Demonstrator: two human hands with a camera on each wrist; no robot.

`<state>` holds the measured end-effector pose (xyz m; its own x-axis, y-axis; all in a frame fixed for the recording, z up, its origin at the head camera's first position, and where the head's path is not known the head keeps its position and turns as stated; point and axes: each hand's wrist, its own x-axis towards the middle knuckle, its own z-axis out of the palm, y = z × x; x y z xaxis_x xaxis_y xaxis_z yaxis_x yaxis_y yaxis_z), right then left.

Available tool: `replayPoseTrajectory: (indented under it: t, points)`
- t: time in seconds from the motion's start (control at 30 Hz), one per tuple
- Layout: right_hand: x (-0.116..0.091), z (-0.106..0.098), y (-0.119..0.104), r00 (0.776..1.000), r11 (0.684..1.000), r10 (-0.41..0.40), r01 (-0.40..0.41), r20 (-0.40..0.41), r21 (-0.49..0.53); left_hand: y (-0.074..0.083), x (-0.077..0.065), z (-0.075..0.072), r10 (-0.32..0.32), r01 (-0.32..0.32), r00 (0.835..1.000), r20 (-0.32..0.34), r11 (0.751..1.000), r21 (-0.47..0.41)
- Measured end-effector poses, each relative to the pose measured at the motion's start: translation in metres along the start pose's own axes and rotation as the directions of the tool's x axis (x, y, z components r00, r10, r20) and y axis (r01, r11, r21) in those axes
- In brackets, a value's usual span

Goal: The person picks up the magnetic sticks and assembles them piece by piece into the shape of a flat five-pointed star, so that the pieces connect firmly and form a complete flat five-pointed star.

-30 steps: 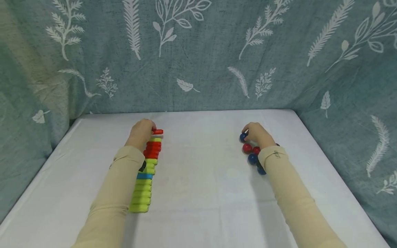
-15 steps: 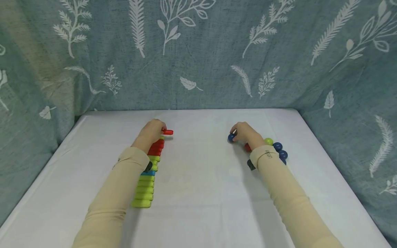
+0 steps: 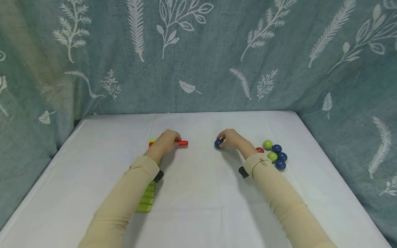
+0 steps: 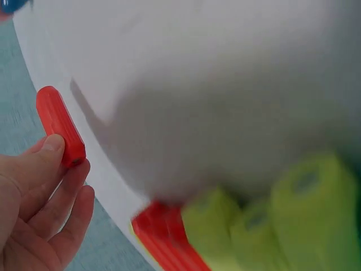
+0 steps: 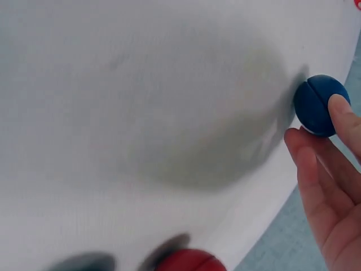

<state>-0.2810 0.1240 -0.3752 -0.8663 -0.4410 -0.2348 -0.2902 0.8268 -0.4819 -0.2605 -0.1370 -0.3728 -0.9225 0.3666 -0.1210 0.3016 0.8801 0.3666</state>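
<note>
My left hand (image 3: 166, 140) pinches a short red ridged rod (image 3: 183, 143) by one end, between thumb and fingers. In the left wrist view, the rod (image 4: 59, 124) is held above the white table, its far end free. Across from it, my right hand (image 3: 234, 139) grips a blue ball (image 3: 218, 143) with thumb and fingertips. A groove runs round that blue ball (image 5: 320, 104) in the right wrist view. The rod and the ball are apart, facing each other over the middle of the table.
Under the left forearm lies a column of green rods (image 3: 144, 203) and red ones, partly hidden. Beside the right wrist are green balls (image 3: 267, 144), several blue balls (image 3: 282, 156) and a red ball (image 3: 260, 150). A patterned curtain (image 3: 192, 69) hangs behind the white table (image 3: 192, 193).
My left hand has carried the red rod rightward from the column. My right hand has brought the blue ball leftward from the other balls, so the two are closer together.
</note>
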Motion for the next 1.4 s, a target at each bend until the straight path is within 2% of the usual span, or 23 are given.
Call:
replayPoseTrajectory:
  t: [0.2, 0.23, 0.33, 0.43, 0.47, 0.67, 1.03, 1.4]
  points:
    - [0.013, 0.012, 0.002, 1.0, 0.999, -0.027, 0.027, 0.012, 0.033, 0.008, 0.004, 0.011, 0.02, -0.019, 0.999, 0.027, 0.999, -0.032]
    - [0.023, 0.018, 0.014, 0.997, 0.995, -0.082, 0.083, -0.013, 0.056, 0.009, 0.004, 0.012, 0.021, -0.02, 0.999, 0.028, 0.999, -0.036]
    - [0.027, 0.023, 0.016, 0.995, 0.993, -0.1, 0.101, -0.018, 0.067, 0.013, 0.005, 0.014, 0.011, -0.008, 0.999, 0.038, 0.998, -0.063]
    - [0.024, 0.025, 0.009, 0.995, 0.99, -0.099, 0.101, -0.023, 0.095, 0.017, 0.007, 0.017, 0.013, -0.01, 0.999, 0.039, 0.997, -0.075]
    - [0.015, 0.02, -0.004, 0.999, 0.995, -0.05, 0.05, -0.005, 0.087, 0.018, 0.008, 0.018, 0.021, -0.018, 0.999, 0.038, 0.997, -0.072]
    - [0.004, 0.022, -0.018, 0.998, 0.994, -0.057, 0.06, -0.033, 0.088, 0.024, 0.012, 0.024, 0.061, -0.058, 0.998, 0.029, 0.995, -0.076]
    - [0.005, 0.027, -0.019, 0.996, 0.99, -0.087, 0.089, -0.029, 0.108, 0.034, 0.015, 0.029, 0.015, -0.01, 0.999, 0.052, 0.995, -0.102]
    - [0.003, 0.029, -0.016, 0.999, 0.968, -0.032, 0.035, -0.017, 0.249, 0.037, 0.011, 0.03, 0.002, 0.004, 0.998, 0.059, 0.994, -0.11]
